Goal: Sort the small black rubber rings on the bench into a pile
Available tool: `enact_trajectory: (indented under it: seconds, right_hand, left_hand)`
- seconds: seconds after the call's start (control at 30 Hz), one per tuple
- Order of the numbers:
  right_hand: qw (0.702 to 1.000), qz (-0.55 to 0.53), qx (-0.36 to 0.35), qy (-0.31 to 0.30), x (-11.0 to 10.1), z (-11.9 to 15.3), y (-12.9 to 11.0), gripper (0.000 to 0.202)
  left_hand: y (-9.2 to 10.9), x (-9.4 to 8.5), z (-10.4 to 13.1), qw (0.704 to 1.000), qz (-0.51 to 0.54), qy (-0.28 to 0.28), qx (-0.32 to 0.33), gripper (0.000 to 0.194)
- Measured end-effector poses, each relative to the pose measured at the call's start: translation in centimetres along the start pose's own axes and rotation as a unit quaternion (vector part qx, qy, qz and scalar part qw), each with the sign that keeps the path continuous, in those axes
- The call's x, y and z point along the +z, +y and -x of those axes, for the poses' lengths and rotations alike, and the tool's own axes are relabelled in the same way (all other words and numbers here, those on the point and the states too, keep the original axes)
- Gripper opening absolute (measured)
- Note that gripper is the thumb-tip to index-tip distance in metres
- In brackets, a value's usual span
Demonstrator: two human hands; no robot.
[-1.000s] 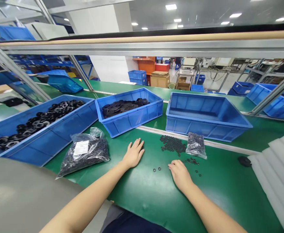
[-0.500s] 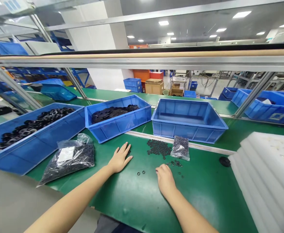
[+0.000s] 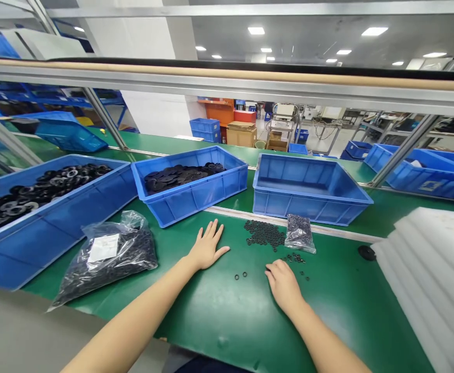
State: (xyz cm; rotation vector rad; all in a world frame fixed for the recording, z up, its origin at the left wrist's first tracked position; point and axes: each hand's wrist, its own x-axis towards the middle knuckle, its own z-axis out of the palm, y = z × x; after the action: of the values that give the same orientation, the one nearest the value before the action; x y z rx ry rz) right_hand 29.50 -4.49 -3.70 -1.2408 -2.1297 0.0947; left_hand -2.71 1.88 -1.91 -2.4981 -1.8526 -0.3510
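Two small black rings (image 3: 243,274) lie between the left hand (image 3: 206,247) and the right hand (image 3: 283,284), a flat cluster of rings (image 3: 264,233) beyond the latter. The left is spread flat, palm down, gripping nothing; the right is curled, and I can't tell whether it pinches anything. Beyond both hands, blue bins (image 3: 195,200) stand on the green worktop (image 3: 227,316), ceiling lights (image 3: 256,31) shining farther off.

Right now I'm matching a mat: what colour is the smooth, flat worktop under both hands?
Green: the smooth worktop, clearest in the head view.
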Motion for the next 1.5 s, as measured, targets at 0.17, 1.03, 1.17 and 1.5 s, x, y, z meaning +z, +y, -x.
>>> enact_trajectory:
  seconds: [0.17,1.03,1.17,1.5]
  right_hand:
    - [0.999,-0.04,0.012,0.018,-0.4,-0.2,-0.1,0.024]
    - [0.998,-0.043,0.014,-0.035,2.4,-1.4,-6.1,0.025]
    - [0.999,-0.013,0.006,-0.032,2.5,-1.3,-6.6,0.026]
    - [0.996,0.074,-0.006,-0.052,2.8,-3.2,-4.8,0.027]
  left_hand:
    - [0.1,0.0,1.9,0.999,0.019,0.012,0.036,0.088]
    - [1.3,0.7,0.4,0.997,0.079,0.017,-0.011,0.083]
    - [1.5,0.3,0.5,0.997,0.068,0.018,-0.01,0.082]
    - [1.4,0.4,0.3,0.995,0.087,0.028,0.033,0.07]
